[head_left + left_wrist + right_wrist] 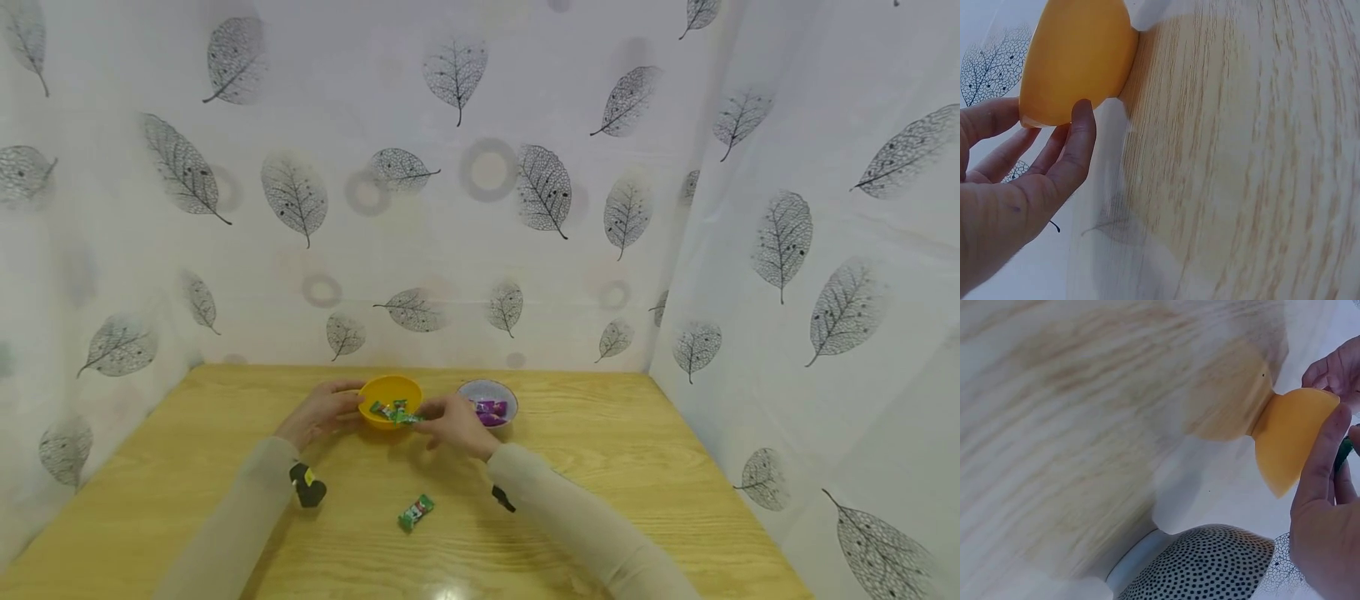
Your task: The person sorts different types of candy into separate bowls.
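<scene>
A yellow bowl (392,389) with green-wrapped candies (385,410) in it stands toward the back of the table. My left hand (327,412) grips its left side, thumb at the rim and fingertips against the outer wall, as the left wrist view shows. At the opposite side of the rim, my right hand (457,427) pinches a green-wrapped candy (1344,452), mostly hidden by the fingers. One more green-wrapped candy (416,512) lies on the table in front of the bowl.
Right of the yellow bowl, partly behind my right hand, is a light bowl (487,389) with purple-wrapped candies (492,407); its outside is black-dotted in the right wrist view. The wood-patterned table (600,467) meets leaf-printed curtains (480,250) at the back and right.
</scene>
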Demonstrator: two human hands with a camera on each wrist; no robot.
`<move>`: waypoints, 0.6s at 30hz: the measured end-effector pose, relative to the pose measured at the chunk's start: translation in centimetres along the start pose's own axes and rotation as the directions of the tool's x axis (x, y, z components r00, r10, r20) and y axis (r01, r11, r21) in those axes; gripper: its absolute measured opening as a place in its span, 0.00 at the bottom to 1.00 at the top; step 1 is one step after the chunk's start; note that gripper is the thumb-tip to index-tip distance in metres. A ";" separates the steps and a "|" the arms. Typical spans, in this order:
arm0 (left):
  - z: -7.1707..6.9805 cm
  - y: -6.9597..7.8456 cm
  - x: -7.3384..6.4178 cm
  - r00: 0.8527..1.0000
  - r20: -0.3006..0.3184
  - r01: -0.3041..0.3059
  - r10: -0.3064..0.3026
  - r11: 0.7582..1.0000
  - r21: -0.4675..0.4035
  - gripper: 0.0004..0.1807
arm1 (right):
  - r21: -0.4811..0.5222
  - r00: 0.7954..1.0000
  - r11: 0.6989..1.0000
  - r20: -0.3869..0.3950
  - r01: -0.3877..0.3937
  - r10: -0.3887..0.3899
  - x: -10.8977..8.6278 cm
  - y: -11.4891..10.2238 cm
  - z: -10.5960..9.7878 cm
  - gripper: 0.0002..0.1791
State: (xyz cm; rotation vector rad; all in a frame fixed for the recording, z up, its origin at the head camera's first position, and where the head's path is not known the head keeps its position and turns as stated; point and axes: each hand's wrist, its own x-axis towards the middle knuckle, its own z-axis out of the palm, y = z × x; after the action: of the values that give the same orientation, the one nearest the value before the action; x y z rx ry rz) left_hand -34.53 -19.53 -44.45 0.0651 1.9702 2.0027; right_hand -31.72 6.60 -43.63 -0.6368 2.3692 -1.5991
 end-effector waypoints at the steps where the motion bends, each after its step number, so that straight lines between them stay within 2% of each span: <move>1: 0.0 0.0 0.0 1.000 0.005 -0.002 0.002 1.000 -0.002 0.27 | 0.002 1.000 1.000 -0.010 -0.007 0.007 0.1 -0.1 0.0 0.08; 7: 0.2 0.1 -0.1 1.000 0.003 0.007 -0.007 1.000 -0.008 0.27 | -0.009 0.997 0.999 -0.067 -0.039 0.039 0.7 -0.3 0.1 0.10; 13: 0.2 0.2 -0.2 1.000 -0.006 0.010 -0.010 1.000 -0.001 0.27 | -0.071 0.994 0.997 -0.102 -0.039 0.032 1.3 -0.7 0.4 0.13; 18: 0.2 0.3 -0.2 1.000 -0.005 0.013 -0.012 1.000 0.003 0.28 | -0.136 0.992 0.991 -0.127 -0.019 0.002 1.8 -0.7 0.6 0.12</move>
State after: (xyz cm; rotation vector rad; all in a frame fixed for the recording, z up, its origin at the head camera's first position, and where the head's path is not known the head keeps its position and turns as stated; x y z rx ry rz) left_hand -34.36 -19.36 -44.13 0.0480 1.9723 1.9941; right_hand -32.89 5.03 -43.17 -0.5624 2.5876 -1.5244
